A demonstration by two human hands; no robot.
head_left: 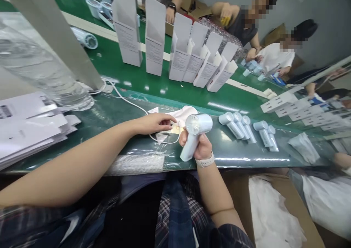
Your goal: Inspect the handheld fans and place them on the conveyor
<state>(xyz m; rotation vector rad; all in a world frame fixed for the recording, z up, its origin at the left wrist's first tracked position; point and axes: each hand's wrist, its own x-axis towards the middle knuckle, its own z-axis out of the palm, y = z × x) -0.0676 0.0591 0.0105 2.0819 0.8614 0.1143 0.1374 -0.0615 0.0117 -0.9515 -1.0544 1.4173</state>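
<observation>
My right hand (203,147) is wrapped round the handle of a light blue handheld fan (202,123), its round head up and tilted to the left. To the left, my left hand (156,123) hovers over the bench edge with its fingers loosely bent and apart, holding nothing that I can see. Beneath and beside it lie a white cable (131,103) and a pale pink cloth (188,112). Several more light blue fans (237,127) lie on the bench to the right of the held one.
Open white boxes (155,39) stand in a row on the green conveyor (109,61). Flat white cartons (33,127) are stacked at left, beside a large clear bottle (41,65) and a metal post (65,32). Other people (246,25) work across the line. A plastic-lined carton (274,211) stands below right.
</observation>
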